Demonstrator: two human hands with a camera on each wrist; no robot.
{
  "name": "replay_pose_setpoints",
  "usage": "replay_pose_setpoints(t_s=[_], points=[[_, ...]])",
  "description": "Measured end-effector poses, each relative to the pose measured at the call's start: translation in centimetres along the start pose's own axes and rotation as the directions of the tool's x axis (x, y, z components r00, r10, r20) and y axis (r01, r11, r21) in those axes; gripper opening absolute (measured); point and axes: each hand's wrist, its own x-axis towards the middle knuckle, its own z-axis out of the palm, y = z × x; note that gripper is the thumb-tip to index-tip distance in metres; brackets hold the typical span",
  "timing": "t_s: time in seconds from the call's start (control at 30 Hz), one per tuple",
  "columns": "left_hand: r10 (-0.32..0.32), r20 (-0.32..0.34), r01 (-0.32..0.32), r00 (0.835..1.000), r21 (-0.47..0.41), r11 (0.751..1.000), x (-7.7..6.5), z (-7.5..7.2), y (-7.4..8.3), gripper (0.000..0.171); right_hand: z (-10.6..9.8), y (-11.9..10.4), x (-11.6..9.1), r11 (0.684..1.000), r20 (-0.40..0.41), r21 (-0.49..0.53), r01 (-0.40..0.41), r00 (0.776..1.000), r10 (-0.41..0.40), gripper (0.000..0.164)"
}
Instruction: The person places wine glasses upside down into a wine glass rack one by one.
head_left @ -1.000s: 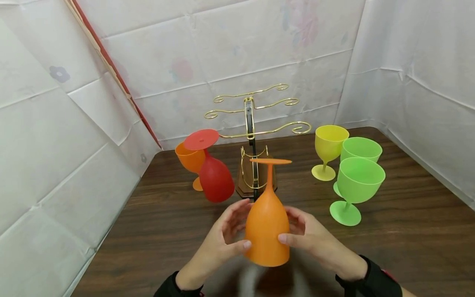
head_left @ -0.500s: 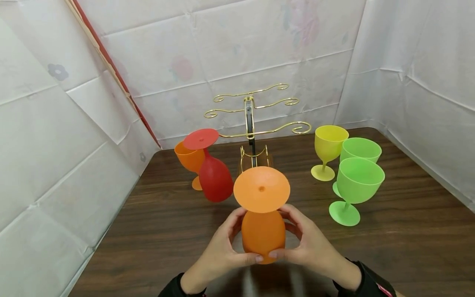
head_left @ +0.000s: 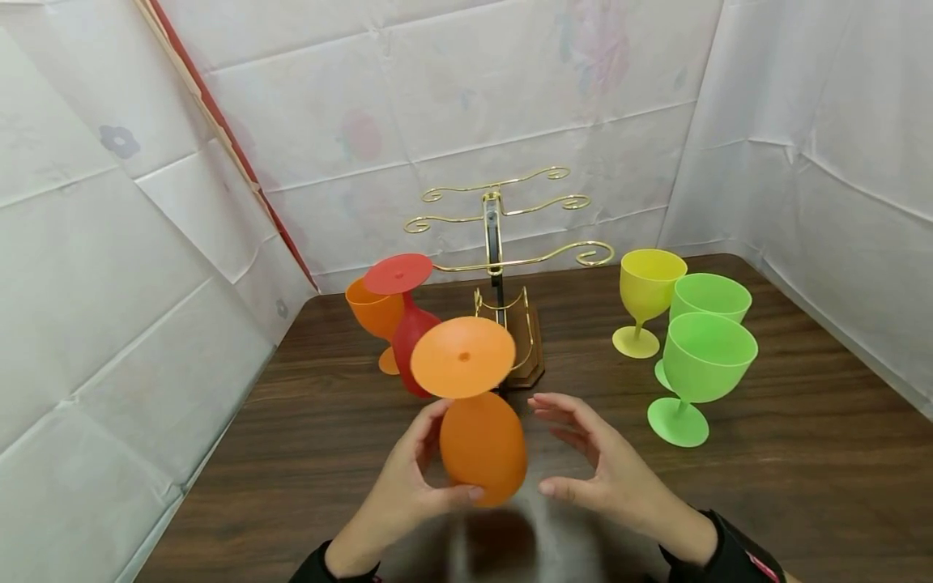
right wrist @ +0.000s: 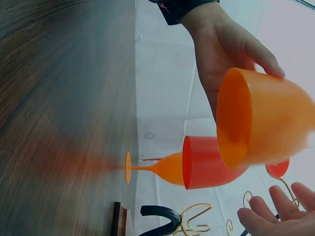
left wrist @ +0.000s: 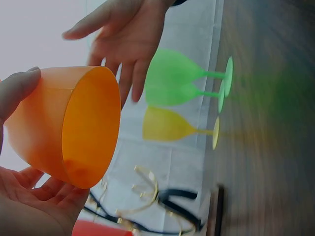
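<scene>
My left hand grips the bowl of an orange plastic goblet, thumb on the near side and fingers behind. The goblet is upside down above the table, its round foot tilted toward the head camera; the left wrist view shows its open rim. To its right, my right hand is spread and holds nothing, with a gap between it and the bowl. Behind the held goblet, a red goblet hangs upside down and tilted at the left of a gold wire rack, partly covered by the orange foot.
A second orange goblet stands upright behind the red one. On the right stand a yellow goblet and two green goblets, the front one overlapping the rear one. White sheeting surrounds the dark wooden table.
The orange goblet first tipped its foot toward the head camera in both hands. Since then my right hand has let go, and my left hand has carried the goblet slightly left.
</scene>
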Motion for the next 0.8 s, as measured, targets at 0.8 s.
replay_pose_setpoints(t_s=[0.8], points=[[-0.055,-0.275,0.095,0.96,0.134,0.986,-2.7,-8.9,-1.2,0.07,-0.8,0.7,-0.3,0.998,-0.036,-0.052,0.034,0.999,-0.036,0.067]])
